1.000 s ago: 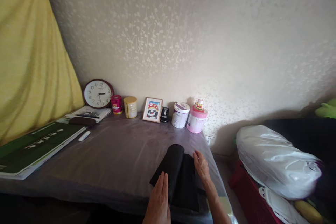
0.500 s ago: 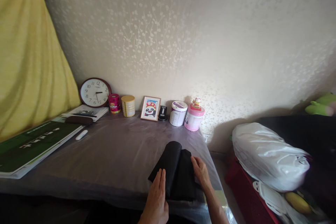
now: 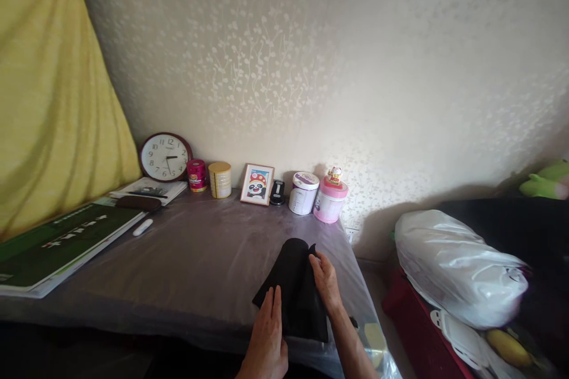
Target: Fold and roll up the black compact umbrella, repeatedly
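A folded black cloth [image 3: 291, 269] lies near the front edge of the table, toward its right side. My left hand [image 3: 267, 331] rests along the cloth's near left part, fingers stretched out and held together, gripping nothing. On the other side, my right hand [image 3: 325, 281] pinches the cloth's right flap near its far corner, with a small tip of fabric standing up above the fingers. The underside of the cloth and my right fingertips are partly hidden.
Along the wall stand a clock [image 3: 165, 157], a pink tin [image 3: 197, 176], a yellow-lidded can [image 3: 220, 180], a framed panda picture [image 3: 257, 185] and two tubs [image 3: 303, 196]. A green book [image 3: 66, 237] lies left. Right of the table, a white plastic bag [image 3: 457, 266] bulges.
My right hand has moved left and slightly away from me, bringing the cloth's right flap up and over toward the middle. The left hand stays almost where it was.
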Action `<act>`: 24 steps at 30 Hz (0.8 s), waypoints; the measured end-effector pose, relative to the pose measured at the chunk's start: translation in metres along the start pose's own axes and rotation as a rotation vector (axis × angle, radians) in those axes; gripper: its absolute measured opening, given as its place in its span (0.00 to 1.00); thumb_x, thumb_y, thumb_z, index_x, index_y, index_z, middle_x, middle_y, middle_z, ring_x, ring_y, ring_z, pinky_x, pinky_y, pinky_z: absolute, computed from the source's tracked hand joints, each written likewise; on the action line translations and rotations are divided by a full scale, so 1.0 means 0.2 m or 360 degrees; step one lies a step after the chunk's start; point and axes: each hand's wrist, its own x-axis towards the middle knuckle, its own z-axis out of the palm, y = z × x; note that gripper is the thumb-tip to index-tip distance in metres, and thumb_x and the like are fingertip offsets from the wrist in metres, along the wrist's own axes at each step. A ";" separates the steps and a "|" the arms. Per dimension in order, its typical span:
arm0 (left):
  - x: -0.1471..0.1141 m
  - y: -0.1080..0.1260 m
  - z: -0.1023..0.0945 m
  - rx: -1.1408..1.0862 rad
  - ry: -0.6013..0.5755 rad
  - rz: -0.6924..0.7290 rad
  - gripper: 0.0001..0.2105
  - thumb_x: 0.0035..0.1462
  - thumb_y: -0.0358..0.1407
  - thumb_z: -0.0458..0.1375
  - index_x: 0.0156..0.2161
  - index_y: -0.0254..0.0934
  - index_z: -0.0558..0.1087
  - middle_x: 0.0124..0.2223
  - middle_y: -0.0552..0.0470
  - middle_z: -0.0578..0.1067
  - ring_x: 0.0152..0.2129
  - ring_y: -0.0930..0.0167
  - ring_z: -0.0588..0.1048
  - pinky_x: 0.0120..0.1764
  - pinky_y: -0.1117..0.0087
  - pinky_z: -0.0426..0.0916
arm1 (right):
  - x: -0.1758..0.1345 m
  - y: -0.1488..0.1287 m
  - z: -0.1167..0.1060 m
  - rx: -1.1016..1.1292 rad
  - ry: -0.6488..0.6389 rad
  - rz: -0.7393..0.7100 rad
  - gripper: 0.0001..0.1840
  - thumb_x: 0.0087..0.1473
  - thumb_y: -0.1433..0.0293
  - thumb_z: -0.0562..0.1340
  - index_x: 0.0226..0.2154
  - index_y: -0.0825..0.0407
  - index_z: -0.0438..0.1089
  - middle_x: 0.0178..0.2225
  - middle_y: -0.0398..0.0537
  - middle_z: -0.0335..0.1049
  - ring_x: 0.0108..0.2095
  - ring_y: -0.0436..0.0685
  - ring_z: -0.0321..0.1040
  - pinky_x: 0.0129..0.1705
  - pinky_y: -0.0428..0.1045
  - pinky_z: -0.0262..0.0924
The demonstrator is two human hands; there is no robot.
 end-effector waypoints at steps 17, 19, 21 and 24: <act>0.02 -0.09 0.01 -0.0409 0.0056 0.0060 0.39 0.42 0.18 0.44 0.62 0.24 0.35 0.65 0.35 0.43 0.62 0.67 0.46 0.61 0.65 0.45 | -0.01 0.17 -0.21 -0.1108 0.0077 -0.0344 0.17 0.56 0.67 0.49 0.43 0.49 0.68 0.40 0.50 0.73 0.44 0.60 0.68 0.48 0.54 0.58; 0.03 -0.11 0.01 -0.0452 0.0060 0.0075 0.39 0.42 0.19 0.44 0.62 0.24 0.36 0.65 0.36 0.43 0.62 0.67 0.45 0.61 0.64 0.45 | 0.03 0.13 -0.16 -0.1126 -0.0091 -0.0615 0.17 0.57 0.70 0.48 0.44 0.50 0.68 0.44 0.50 0.71 0.47 0.58 0.66 0.51 0.54 0.57; 0.03 -0.11 0.02 -0.0487 0.0064 0.0072 0.40 0.42 0.19 0.44 0.62 0.25 0.36 0.65 0.37 0.43 0.62 0.67 0.45 0.62 0.64 0.44 | 0.04 0.12 -0.10 -0.1137 -0.0236 -0.0773 0.17 0.57 0.71 0.49 0.45 0.50 0.68 0.48 0.51 0.70 0.49 0.58 0.65 0.52 0.54 0.57; 0.04 -0.12 0.02 -0.0515 0.0078 0.0068 0.40 0.41 0.19 0.44 0.62 0.25 0.37 0.65 0.38 0.43 0.62 0.67 0.45 0.62 0.64 0.44 | -0.03 0.12 -0.07 -0.1184 -0.0358 -0.0850 0.16 0.57 0.71 0.51 0.45 0.50 0.68 0.50 0.51 0.68 0.52 0.59 0.62 0.54 0.56 0.55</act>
